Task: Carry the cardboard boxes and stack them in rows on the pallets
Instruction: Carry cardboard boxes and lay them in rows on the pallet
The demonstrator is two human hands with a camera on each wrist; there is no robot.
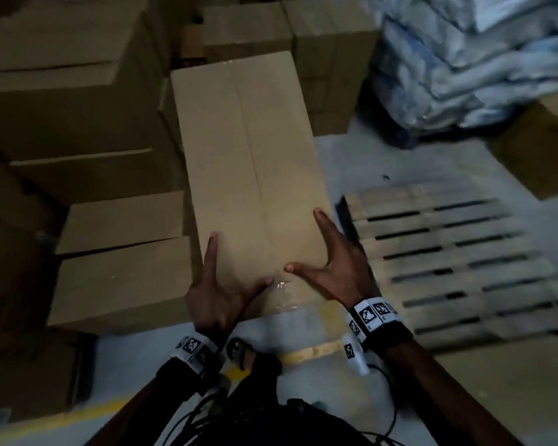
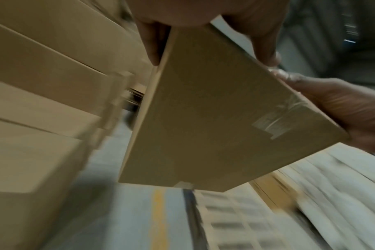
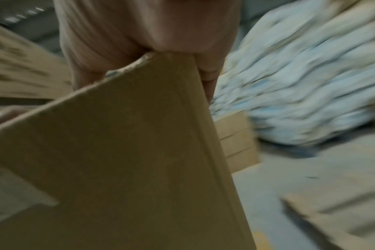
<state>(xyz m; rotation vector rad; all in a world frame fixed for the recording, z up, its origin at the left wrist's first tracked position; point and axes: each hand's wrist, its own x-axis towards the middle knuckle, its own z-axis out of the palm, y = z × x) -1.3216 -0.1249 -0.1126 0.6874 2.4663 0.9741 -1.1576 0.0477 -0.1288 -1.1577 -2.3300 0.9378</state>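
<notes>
Dim warehouse floor (image 1: 351, 162), pale grey concrete with a yellow painted line (image 1: 313, 352) running across near the person's feet. Stacks of plain brown cardboard boxes (image 1: 78, 101) fill the whole left side and the back, and a heap of pale blue-white plastic-wrapped bundles (image 1: 464, 59) sits at upper right. So the long brown cardboard box (image 1: 248, 162) with a taped centre seam is up in the air, tilted, between the stacks and a bare slatted wooden pallet (image 1: 458, 262) on the right. Left hand (image 1: 219, 291) grips its near left corner, thumb and index finger lying on top and the rest curled over the side. Right hand (image 1: 335, 268) grips the near right corner the same way, fingers wrapped round the edge. Both wrist views are pretty blurry.
</notes>
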